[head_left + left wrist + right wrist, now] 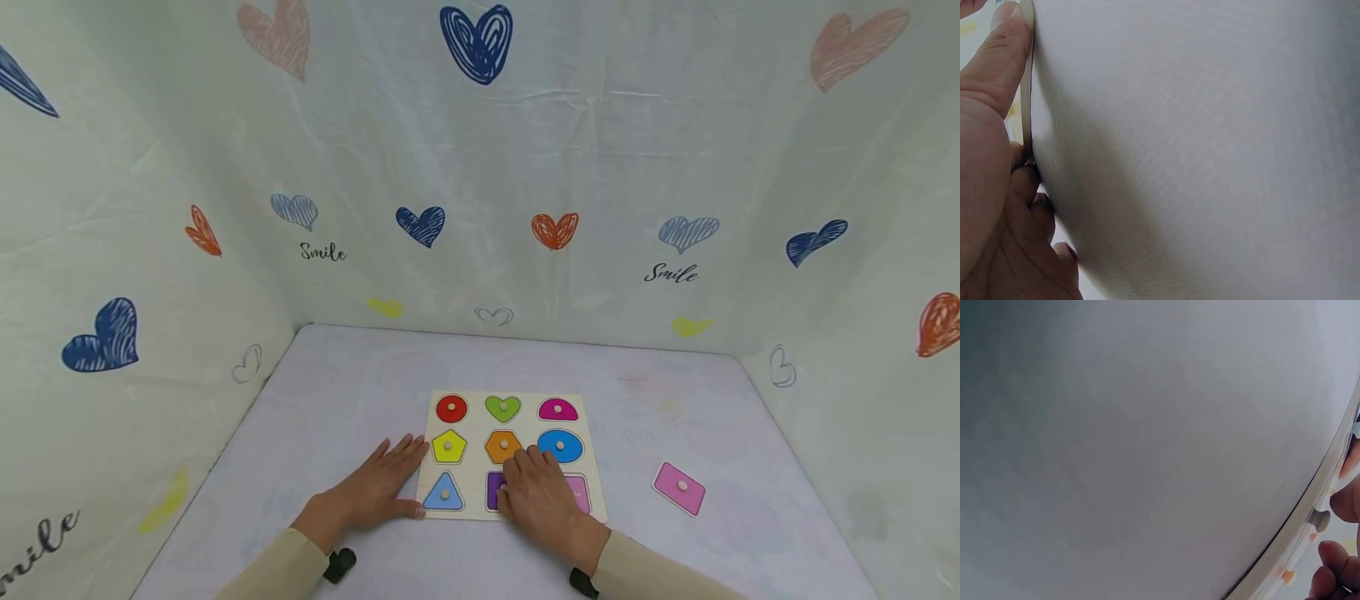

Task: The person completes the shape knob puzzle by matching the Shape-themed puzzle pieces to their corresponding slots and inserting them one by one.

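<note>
A pale wooden peg puzzle board lies on the table, holding several coloured shapes with small knobs. My left hand lies flat beside it, fingertips at the left edge and thumb at the lower left corner, near the blue triangle. Bent fingers of my right hand hover over the purple piece in the bottom row, partly covering it. In the right wrist view, thumb and fingers stand apart around a knob, with a gap between them. Right of the board lies a pink rectangle piece.
The table is covered in pale cloth. White sheeting printed with hearts and "Smile" encloses its back and both sides. A pink recess shows at the board's bottom right, partly behind my right hand.
</note>
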Demonstrator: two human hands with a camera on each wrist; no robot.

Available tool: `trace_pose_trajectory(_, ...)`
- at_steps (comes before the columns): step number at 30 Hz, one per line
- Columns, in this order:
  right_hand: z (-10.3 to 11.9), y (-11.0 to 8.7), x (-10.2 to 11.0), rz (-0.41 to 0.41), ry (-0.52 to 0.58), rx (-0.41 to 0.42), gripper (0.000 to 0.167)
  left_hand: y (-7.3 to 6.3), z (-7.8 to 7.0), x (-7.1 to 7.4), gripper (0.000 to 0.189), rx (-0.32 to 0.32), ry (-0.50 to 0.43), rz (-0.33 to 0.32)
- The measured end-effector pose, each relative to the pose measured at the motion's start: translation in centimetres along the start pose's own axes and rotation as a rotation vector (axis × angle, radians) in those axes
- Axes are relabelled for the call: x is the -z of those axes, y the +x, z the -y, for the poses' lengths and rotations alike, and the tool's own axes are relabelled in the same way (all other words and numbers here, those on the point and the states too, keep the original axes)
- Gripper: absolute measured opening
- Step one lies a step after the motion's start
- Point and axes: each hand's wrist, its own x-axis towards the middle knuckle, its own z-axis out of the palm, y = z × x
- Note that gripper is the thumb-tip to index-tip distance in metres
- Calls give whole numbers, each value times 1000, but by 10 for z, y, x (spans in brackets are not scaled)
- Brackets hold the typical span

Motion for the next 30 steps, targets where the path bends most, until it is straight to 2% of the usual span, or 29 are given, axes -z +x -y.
trace_pose_trajectory(7, -9, -2, 5, 46, 60, -67, 36, -1, 0, 0, 104, -9, 1, -3)
trace_pose_trajectory(10, -19, -4, 9, 30, 89, -94, 37, -1, 0, 1, 104, -13, -1, -4)
trace_pose_trajectory(16, -44, -12, 15, 16, 80, -156, 42, -1, 0, 3, 104, -13, 0, -2)
trace_pose_trajectory(22, -66, -25, 20, 27, 42, -214, 54, -1, 0, 1, 104, -5, 2, -6)
trace_pose_trajectory(30, -95, -52, 23, 26, 8, -282, 56, -1, 0, 0, 105, -8, 1, -5)
